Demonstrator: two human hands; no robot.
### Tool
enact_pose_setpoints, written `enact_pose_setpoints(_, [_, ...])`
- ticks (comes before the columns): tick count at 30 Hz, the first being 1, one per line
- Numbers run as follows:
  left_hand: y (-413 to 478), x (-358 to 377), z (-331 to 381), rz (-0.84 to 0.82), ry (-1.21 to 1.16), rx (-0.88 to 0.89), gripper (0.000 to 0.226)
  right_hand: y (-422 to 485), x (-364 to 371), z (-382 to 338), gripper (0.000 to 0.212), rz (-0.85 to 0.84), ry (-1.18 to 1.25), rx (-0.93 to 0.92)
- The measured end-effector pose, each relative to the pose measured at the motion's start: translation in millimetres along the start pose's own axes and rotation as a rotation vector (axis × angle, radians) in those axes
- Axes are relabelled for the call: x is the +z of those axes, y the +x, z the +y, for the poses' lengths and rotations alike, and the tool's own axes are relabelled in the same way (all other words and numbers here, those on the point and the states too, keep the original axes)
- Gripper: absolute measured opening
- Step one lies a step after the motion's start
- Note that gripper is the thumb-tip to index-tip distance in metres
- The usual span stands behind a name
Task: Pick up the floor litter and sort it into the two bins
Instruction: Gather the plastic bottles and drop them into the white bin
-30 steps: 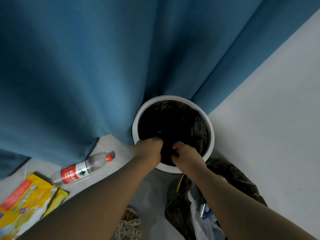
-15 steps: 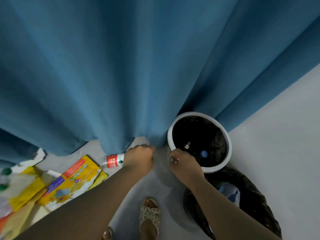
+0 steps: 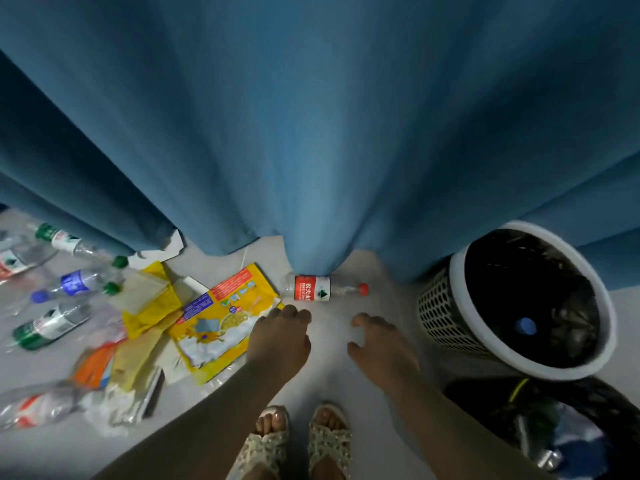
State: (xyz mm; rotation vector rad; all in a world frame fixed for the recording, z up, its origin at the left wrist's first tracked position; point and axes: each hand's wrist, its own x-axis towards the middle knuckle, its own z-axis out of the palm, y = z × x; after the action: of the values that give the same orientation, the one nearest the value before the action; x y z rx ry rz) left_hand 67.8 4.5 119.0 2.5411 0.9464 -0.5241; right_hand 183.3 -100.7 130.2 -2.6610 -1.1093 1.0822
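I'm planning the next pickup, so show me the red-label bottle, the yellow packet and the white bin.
red-label bottle [image 3: 311, 287], head view, on its red label.
yellow packet [image 3: 225, 318], head view, on its printed front.
white bin [image 3: 441, 315], head view, on its perforated side wall.

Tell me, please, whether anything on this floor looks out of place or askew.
Yes. A red-labelled bottle lies on its side with its base under the curtain hem, and other bottles and yellow packets are strewn across the floor to its left.
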Motion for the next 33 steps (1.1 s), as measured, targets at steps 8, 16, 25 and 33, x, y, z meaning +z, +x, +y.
enact_pose_setpoints(8, [59.7, 65.5, -53.6, -0.049, -0.105, -0.097, 0.042, 101.2, 61.0, -7.6, 0.048, -0.050, -0.192, -0.061])
enact_pose_setpoints(16, [97.6, 138.1, -102.5, -0.074, -0.168, -0.158, 0.051, 192.6, 110.8, -1.5, 0.069, -0.023, -0.343, -0.089])
enact_pose_setpoints(25, [96.0, 177.7, -134.5, -0.041, -0.197, -0.206, 0.054, 240.0, 142.2, 0.3, 0.087, 0.042, -0.470, -0.051])
enact_pose_setpoints(33, [71.0, 183.1, -157.2, -0.048, -0.247, -0.279, 0.052, 225.0, 162.2, -7.9, 0.081, -0.019, -0.295, 0.086])
